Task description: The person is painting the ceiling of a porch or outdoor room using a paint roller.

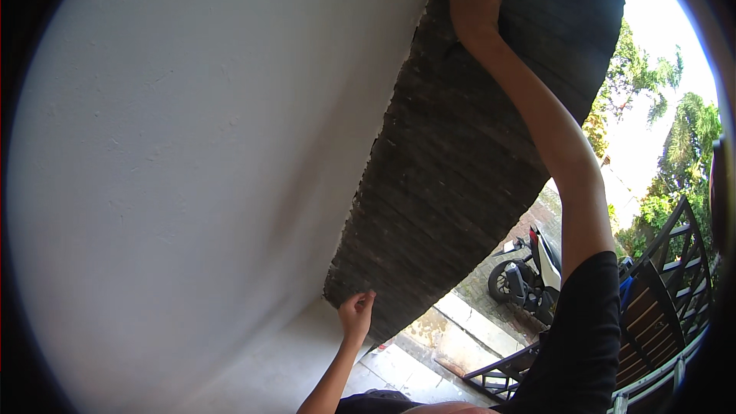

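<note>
A dark, rough-textured panel or cladding [452,153], with fine lines across it, runs from the top of the view down to the lower middle. Its jagged left edge meets a white wall. Against its upper part, close to that edge, rests my right hand [474,9], fingers apart and partly bent, with the arm stretched up. My left hand [356,316] is at the lower end of the dark surface, by its bottom left corner. There the thumb and fingers are pinched together; whether anything small is between them cannot be made out.
The white wall [192,146] fills the left side. Beyond the dark surface at right stand a parked motorcycle [529,272] on paving, a dark metal gate [659,299] and green trees [678,146]. Pale tiles [399,372] lie below.
</note>
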`<state>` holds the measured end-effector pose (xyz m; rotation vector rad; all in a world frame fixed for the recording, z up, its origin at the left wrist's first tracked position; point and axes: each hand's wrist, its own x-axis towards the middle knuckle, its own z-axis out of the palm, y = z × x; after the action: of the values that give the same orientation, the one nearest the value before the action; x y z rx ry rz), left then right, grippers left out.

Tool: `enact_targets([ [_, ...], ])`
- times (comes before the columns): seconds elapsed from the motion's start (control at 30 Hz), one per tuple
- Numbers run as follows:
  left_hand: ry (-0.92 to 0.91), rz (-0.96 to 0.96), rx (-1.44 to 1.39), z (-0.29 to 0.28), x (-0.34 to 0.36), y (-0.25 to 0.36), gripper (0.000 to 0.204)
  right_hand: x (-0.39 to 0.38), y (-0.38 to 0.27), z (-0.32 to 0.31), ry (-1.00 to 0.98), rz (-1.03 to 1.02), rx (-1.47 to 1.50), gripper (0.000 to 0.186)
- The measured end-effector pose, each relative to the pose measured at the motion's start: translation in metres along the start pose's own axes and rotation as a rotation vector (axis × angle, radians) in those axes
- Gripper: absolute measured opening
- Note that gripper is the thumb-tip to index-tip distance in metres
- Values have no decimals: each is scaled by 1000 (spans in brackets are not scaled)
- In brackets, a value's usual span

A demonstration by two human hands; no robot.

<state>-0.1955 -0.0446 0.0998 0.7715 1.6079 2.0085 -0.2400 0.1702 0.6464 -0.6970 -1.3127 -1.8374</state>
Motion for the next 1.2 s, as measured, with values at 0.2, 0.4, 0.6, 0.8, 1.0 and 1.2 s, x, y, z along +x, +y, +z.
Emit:
enact_targets([
  [0.2, 39, -2, 29, -13, 3, -4, 33, 6, -23, -26, -264, 18, -74, 41],
  [0.4, 80, 1, 5, -21, -4, -2, 34, -3, -22, -17, -311, 78, -9, 49],
  [0.6, 25, -34, 22, -13, -8, -5, 33, 12, -19, 0, -247, 130, 65, 53],
  [0.8, -22, -15, 4, -2, -13, -1, 33, -14, -42, -29, -387, 163, -39, 57],
  [1.0, -25, -14, 1, -2, -20, 7, 30, -14, -36, -26, -417, 191, 75, 64],
  [1.2, -22, 9, 5, -3, -23, 9, 32, -42, -47, -56, -286, 75, 4, 50],
])
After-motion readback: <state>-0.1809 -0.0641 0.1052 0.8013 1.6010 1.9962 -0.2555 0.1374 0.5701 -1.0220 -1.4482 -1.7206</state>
